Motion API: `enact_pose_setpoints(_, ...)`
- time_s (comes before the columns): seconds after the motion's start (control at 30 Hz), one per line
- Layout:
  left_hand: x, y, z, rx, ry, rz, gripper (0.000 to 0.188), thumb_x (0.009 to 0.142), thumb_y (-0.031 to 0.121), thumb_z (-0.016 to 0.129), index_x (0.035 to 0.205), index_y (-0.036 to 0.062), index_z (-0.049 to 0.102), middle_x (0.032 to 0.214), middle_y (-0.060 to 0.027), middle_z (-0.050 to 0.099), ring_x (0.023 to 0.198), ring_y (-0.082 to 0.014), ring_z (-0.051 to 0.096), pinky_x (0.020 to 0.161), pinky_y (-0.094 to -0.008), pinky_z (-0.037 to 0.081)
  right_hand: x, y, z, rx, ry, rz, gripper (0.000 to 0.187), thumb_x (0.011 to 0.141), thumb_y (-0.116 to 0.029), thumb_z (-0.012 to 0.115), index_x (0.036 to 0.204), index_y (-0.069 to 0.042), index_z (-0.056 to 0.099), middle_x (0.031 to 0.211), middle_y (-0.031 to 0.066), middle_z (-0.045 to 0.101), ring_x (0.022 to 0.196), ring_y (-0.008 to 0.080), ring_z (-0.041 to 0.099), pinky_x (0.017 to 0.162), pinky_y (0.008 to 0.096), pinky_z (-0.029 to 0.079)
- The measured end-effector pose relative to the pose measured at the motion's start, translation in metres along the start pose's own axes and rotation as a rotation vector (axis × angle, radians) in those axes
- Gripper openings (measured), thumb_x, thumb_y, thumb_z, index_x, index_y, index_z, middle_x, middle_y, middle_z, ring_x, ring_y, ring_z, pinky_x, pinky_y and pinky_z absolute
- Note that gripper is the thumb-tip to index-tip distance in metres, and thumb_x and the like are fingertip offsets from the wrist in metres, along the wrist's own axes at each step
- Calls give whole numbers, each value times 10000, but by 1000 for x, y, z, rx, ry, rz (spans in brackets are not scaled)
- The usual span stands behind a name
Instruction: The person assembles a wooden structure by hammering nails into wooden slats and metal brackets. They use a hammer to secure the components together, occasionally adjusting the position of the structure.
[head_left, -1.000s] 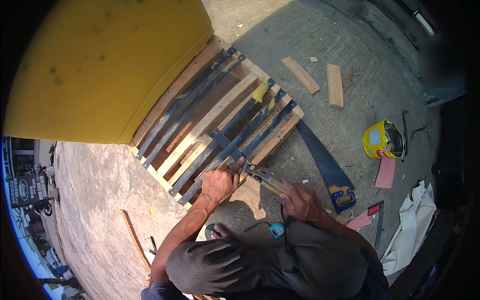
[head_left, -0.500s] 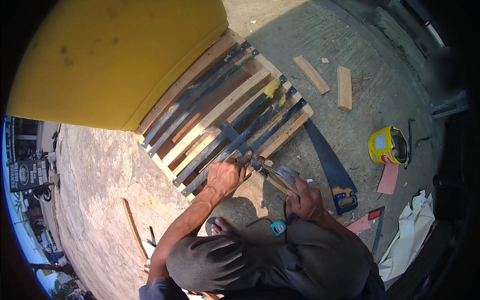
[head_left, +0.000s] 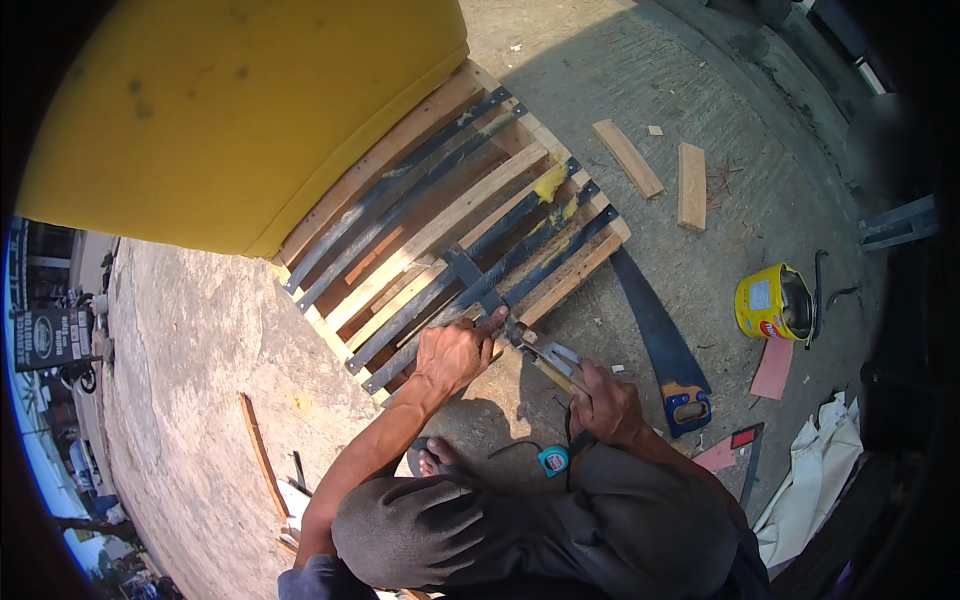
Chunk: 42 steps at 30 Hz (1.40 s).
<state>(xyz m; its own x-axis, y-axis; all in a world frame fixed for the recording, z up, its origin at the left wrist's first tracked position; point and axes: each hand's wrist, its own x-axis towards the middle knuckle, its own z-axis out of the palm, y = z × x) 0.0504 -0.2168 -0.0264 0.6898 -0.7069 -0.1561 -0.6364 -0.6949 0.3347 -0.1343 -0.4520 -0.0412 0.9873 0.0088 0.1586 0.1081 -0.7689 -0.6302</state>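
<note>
My right hand point(head_left: 607, 405) has its grip closed on a pincer-like tool point(head_left: 545, 355), whose tip is too small to read. Left hand point(head_left: 455, 352) presses the wooden frame point(head_left: 440, 230) just beyond, fingers curled.

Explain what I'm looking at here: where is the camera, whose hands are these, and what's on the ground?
The camera sits on a person's head and looks down through a fisheye lens, so straight edges bend. The person crouches on a concrete floor. Their left hand presses on a wooden seat frame crossed with dark straps; its yellow cushion is at the top. The right hand grips a metal hand tool at the frame's edge. Nearby lie a handsaw, two wood blocks, a yellow can and a tape measure.
</note>
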Motion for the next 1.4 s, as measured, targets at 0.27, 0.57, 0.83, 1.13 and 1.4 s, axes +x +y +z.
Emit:
enact_pose_setpoints(0.27, -1, 0, 1, 37, 32, 6, 457, 930, 225, 626, 1379, 272, 701, 717, -126, 681, 561, -305, 665, 502, -437, 532, 8, -15, -15, -210, -322, 153, 513, 969, -173, 667, 1446, -55, 521, 949, 241, 702, 720, 420, 725, 602, 500, 596)
enact_pose_setpoints(0.57, -12, 19, 13, -306, 341, -53, 354, 968, 179, 623, 1298, 94, 716, 905, -215, 736, 735, -359, 730, 655, -449, 583, -12, 9, -25, 69, -60, 331, 418, 986, -235, 655, 1365, -99, 541, 916, 246, 719, 773, 469, 723, 614, 534, 585)
enact_pose_setpoints(0.83, -22, 40, 33, -882, 95, -365, 487, 972, 23, 649, 1355, 17, 347, 1195, -175, 606, 1023, -225, 632, 888, -350, 492, -92, 87, -74, 102, -158, 1003, 413, 1020, -392, 621, 1255, -53, 646, 973, 227, 723, 910, 430, 715, 827, 507, 551)
enact_pose_setpoints(1.13, -14, 21, 47, -1039, 61, -503, 459, 978, 4, 655, 1310, 66, 344, 1111, -110, 555, 1032, -167, 549, 912, -289, 432, 7, 253, -113, -353, 176, 660, 276, 975, -168, 595, 1191, -15, 673, 1133, 226, 658, 1152, 422, 616, 971, 507, 526)
enact_pose_setpoints(1.4, -13, 23, 37, -1093, 23, -451, 407, 1013, 60, 652, 1271, 79, 338, 1105, -137, 661, 931, -137, 609, 774, -265, 485, 73, 434, -128, -813, 325, 1172, 419, 991, -130, 547, 1382, 16, 527, 1401, 202, 510, 1283, 399, 546, 1030, 487, 542)
